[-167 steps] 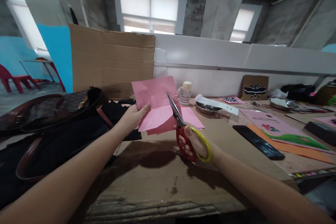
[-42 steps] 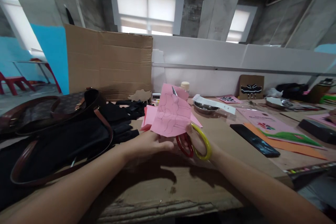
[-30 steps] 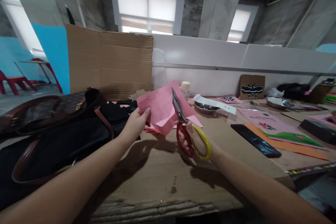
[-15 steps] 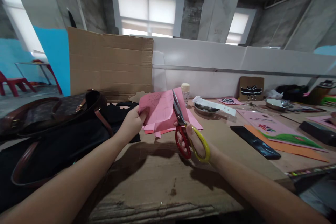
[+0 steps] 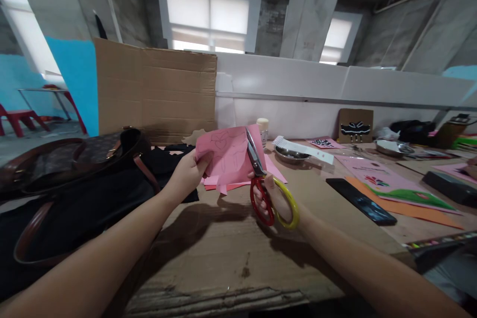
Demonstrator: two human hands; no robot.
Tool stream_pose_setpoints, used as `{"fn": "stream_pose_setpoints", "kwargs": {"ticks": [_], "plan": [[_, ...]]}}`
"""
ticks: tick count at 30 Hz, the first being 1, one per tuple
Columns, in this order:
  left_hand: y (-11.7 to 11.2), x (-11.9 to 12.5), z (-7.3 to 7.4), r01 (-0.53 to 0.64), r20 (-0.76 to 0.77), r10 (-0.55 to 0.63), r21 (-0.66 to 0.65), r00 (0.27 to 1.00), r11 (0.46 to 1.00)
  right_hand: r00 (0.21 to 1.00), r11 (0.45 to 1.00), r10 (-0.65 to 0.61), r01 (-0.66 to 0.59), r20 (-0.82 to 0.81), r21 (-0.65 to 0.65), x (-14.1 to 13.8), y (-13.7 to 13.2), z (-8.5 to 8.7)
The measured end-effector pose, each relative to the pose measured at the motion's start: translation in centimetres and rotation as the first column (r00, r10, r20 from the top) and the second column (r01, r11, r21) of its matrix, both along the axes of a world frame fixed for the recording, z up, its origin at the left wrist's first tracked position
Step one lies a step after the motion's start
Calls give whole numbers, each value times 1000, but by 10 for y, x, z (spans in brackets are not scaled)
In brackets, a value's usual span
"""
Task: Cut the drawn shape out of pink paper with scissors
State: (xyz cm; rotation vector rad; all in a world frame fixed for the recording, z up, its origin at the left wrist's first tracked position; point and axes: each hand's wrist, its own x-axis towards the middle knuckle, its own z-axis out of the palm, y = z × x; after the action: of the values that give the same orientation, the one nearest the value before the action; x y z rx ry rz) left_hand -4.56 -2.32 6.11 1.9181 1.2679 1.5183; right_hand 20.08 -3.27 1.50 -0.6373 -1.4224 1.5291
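My left hand [image 5: 194, 166] pinches the left edge of a pink sheet of paper [image 5: 227, 151], thumb in front and fingers mostly hidden behind. Pencil outlines, including a heart shape, show on the sheet, which is held up above the table. In my right hand [image 5: 270, 191] is a pair of scissors [image 5: 257, 161], fingers through a red handle loop and thumb by the yellow one. The metal blades point up and away, lying across the right part of the paper. A narrow pink strip hangs below the sheet. Behind it, more pink and red paper lies on the table.
Left of my hand sits a dark handbag [image 5: 85, 184] with brown straps. A cardboard panel [image 5: 156, 94] stands behind. To the right are a metal bowl [image 5: 291, 153], a phone [image 5: 361, 201], a pink booklet [image 5: 391, 181], orange paper and a dark box [image 5: 449, 189]. A white-capped bottle [image 5: 263, 131] stands behind the paper.
The pink sheet has turned slightly, so its pencil drawing shows more plainly. The scissors' handles have shifted a little; both hands keep their holds.
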Motion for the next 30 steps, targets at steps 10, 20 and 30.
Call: {"fn": "stream_pose_setpoints", "kwargs": {"ticks": [10, 20, 30], "plan": [[2, -6, 5, -43, 60, 45, -29, 997, 999, 995, 1000, 11, -12, 94, 6, -1, -4, 6], [12, -17, -1, -29, 174, 47, -106, 984, 994, 999, 1000, -19, 19, 50, -7, -1, -3, 3], [4, -5, 4, 46, 156, -23, -150, 988, 988, 999, 999, -37, 37, 16, -1, -2, -3, 6]]}}
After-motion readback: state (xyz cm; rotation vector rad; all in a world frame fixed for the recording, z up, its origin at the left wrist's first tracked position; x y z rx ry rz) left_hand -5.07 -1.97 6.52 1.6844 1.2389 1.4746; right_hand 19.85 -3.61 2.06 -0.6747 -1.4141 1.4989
